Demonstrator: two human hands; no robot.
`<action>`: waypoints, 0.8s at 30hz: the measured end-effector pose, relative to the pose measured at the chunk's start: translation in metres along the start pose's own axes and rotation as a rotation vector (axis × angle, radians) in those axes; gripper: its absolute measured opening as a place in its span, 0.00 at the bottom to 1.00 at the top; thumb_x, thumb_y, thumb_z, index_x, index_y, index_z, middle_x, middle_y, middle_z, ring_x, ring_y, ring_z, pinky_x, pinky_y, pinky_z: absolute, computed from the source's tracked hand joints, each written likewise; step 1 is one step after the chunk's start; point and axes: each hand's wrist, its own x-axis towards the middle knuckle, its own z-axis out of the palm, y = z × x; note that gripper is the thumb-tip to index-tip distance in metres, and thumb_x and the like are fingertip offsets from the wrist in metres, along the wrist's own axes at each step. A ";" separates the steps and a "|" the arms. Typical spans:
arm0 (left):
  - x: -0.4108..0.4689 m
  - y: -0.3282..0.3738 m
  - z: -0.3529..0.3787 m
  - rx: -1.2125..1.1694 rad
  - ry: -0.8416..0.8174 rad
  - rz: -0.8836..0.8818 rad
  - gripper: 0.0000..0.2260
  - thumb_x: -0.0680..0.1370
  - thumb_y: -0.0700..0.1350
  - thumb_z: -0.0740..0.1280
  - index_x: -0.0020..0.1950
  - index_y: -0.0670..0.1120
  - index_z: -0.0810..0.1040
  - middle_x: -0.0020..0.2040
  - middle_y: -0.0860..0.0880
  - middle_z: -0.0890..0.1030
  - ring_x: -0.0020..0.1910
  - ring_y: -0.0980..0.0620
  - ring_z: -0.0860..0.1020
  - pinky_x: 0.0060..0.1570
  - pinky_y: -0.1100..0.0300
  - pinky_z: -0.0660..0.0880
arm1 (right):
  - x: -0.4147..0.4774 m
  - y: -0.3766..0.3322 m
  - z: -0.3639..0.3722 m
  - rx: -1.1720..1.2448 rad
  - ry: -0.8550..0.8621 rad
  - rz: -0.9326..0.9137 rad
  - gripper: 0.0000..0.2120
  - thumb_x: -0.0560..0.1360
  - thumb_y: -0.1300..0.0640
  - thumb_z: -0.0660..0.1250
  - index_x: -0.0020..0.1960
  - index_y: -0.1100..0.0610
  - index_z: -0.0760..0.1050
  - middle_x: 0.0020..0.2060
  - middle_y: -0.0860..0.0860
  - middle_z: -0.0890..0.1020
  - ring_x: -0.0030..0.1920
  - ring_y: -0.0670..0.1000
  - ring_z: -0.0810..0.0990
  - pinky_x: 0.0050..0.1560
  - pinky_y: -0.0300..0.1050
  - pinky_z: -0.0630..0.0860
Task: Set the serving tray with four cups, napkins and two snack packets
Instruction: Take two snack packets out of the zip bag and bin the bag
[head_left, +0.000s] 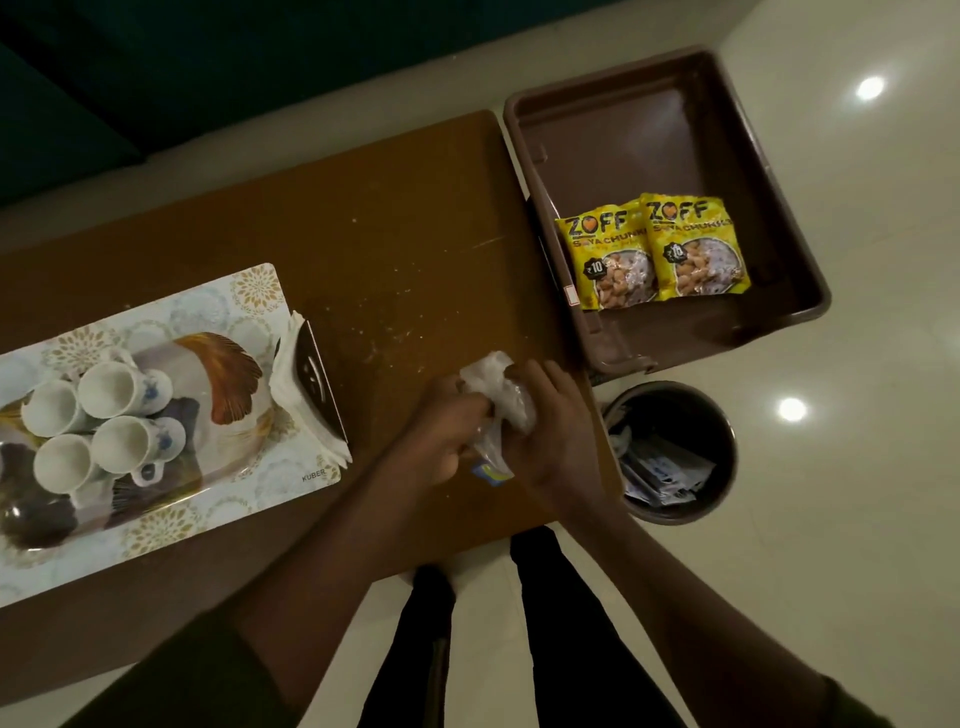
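1. Left hand (447, 431) and right hand (550, 431) are both closed around a crumpled clear plastic wrapper (498, 400), held between them just above the worktop (405, 218), right of the serving tray (249, 291).
2. Wrapper looks thin, light and crinkly; judged packaging waste, likely bound for the waste bin (670, 452) on the floor, on the far side of the hands from the tray.
3. Tray: four white cups (98, 421) clustered on it, lying tilted, mouths toward camera. Ceramic by appearance, so fragile; best taken by handle or body.
4. Napkins (291, 379) sit in a dark holder at the tray's right edge; soft, easily shed.
5. Two yellow snack packets (652, 252) lie side by side in the brown tub (779, 208), well apart from the tray. Light, slippery film; pinch at a sealed edge.
6. Judgement: packets not yet placed.
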 end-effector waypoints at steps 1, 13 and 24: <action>-0.001 0.000 0.003 -0.043 -0.074 -0.033 0.13 0.78 0.36 0.61 0.61 0.44 0.77 0.46 0.46 0.83 0.44 0.48 0.81 0.37 0.58 0.78 | -0.004 0.004 -0.004 0.090 -0.005 0.021 0.14 0.68 0.56 0.64 0.52 0.58 0.75 0.44 0.51 0.76 0.42 0.49 0.71 0.38 0.39 0.64; -0.003 -0.002 0.068 0.149 -0.660 -0.095 0.14 0.80 0.49 0.62 0.62 0.45 0.78 0.60 0.41 0.81 0.60 0.44 0.79 0.67 0.47 0.70 | -0.072 0.081 -0.072 0.137 -0.025 0.242 0.22 0.70 0.61 0.74 0.61 0.54 0.72 0.52 0.44 0.77 0.50 0.39 0.75 0.46 0.25 0.70; 0.009 -0.015 0.111 0.300 -0.532 -0.001 0.13 0.81 0.47 0.62 0.61 0.43 0.76 0.50 0.41 0.83 0.50 0.45 0.82 0.54 0.52 0.77 | -0.088 0.209 -0.087 -0.055 0.150 0.694 0.28 0.71 0.51 0.74 0.66 0.51 0.67 0.59 0.51 0.79 0.56 0.54 0.79 0.46 0.43 0.74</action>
